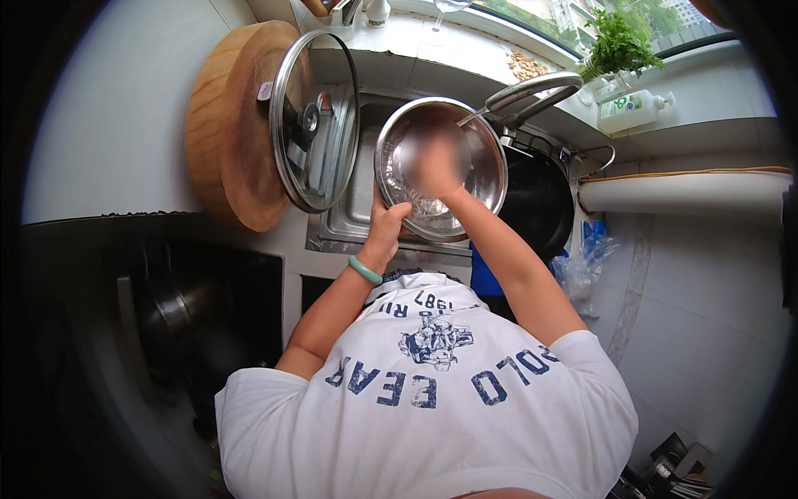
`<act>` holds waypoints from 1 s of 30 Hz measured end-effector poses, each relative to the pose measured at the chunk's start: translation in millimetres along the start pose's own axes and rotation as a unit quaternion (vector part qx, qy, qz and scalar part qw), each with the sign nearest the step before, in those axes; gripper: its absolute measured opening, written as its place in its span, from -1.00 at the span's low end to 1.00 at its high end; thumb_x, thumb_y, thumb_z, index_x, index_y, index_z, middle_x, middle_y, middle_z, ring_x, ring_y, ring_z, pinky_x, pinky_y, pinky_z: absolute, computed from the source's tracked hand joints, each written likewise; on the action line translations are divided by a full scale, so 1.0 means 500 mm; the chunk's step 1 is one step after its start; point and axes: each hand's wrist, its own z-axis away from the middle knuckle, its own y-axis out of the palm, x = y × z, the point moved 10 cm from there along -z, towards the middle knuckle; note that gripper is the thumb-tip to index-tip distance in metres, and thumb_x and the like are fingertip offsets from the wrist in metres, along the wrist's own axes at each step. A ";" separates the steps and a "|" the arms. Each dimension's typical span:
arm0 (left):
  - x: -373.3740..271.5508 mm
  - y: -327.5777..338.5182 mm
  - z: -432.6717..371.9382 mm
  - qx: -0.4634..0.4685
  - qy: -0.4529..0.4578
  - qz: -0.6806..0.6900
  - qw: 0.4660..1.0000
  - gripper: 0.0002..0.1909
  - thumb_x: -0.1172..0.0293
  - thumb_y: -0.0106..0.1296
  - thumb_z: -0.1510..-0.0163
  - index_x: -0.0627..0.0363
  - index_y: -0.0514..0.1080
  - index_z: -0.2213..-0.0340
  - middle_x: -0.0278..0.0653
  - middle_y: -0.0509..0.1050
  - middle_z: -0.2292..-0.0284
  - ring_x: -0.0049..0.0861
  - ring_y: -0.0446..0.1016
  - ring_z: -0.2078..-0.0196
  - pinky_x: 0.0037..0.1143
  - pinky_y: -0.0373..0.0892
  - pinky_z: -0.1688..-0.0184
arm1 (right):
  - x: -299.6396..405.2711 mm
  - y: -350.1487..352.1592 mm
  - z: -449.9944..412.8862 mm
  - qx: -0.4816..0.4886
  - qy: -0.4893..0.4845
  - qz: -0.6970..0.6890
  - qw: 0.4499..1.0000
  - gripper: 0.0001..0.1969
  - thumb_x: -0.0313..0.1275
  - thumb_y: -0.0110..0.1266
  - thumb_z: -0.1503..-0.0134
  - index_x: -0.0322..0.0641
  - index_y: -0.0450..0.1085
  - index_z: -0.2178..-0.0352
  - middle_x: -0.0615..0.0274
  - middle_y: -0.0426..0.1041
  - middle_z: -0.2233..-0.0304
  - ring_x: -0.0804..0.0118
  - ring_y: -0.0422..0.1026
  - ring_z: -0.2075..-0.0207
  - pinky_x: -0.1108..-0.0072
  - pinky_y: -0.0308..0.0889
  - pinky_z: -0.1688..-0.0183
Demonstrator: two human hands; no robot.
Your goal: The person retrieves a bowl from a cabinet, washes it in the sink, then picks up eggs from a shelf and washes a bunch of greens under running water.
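Note:
A round stainless steel bowl (489, 162) is tilted over the sink (356, 199), with my left hand (389, 221) gripping its near left rim, thumb on the edge. Water runs from the faucet (533, 93) into the bowl. My right hand (439, 165) is inside the bowl under the stream; it is blurred, so its fingers and anything in them cannot be made out. A green bangle (365, 270) circles my left wrist.
Left of the sink, a glass lid (336, 181) leans by a thick round wooden chopping board (249, 131). A black pan (539, 199) lies to the right. The windowsill holds a pump bottle (633, 111), green herbs (617, 47) and a stemmed glass (439, 22).

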 end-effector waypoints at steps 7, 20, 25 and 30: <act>0.006 0.000 0.000 0.013 -0.033 -0.022 0.999 -0.44 0.64 -0.21 0.26 0.14 0.11 0.09 -0.28 0.33 0.36 -0.62 0.36 0.42 -0.63 0.36 0.49 | 0.161 -0.091 0.087 0.115 -0.197 -0.017 0.973 -0.40 -0.27 -0.12 -0.02 -0.38 -0.02 -0.04 -0.15 -0.05 -0.09 -0.08 -0.08 -0.13 0.32 -0.10 -0.13; 0.008 -0.019 -0.014 -0.001 -0.040 -0.017 0.999 -0.52 0.62 -0.19 0.22 0.11 0.14 0.15 -0.31 0.33 0.39 -0.62 0.40 0.47 -0.61 0.42 0.55 | 0.130 -0.047 0.100 0.148 -0.180 -0.016 0.972 -0.34 -0.11 -0.25 -0.08 -0.28 -0.16 -0.11 0.07 -0.11 -0.15 -0.02 -0.15 -0.17 0.28 -0.12 -0.13; 0.011 -0.005 -0.002 -0.010 -0.049 0.001 0.999 -0.51 0.60 -0.19 0.20 0.17 0.15 0.11 -0.26 0.35 0.32 -0.57 0.42 0.42 -0.57 0.43 0.50 | 0.141 -0.023 0.122 0.124 -0.353 0.073 0.924 -0.32 0.01 -0.30 -0.06 -0.12 -0.13 -0.12 0.14 -0.13 -0.16 0.01 -0.17 -0.18 0.27 -0.16 -0.15; 0.007 -0.026 -0.015 -0.018 -0.011 -0.019 1.000 -0.54 0.66 -0.20 0.24 0.15 0.17 0.18 -0.34 0.30 0.41 -0.66 0.32 0.51 -0.62 0.37 0.55 | -0.006 0.064 0.042 0.133 -0.110 -0.089 0.981 -0.28 -0.01 -0.21 -0.03 -0.23 -0.15 -0.11 0.02 -0.11 -0.14 0.02 -0.14 -0.17 0.24 -0.17 -0.14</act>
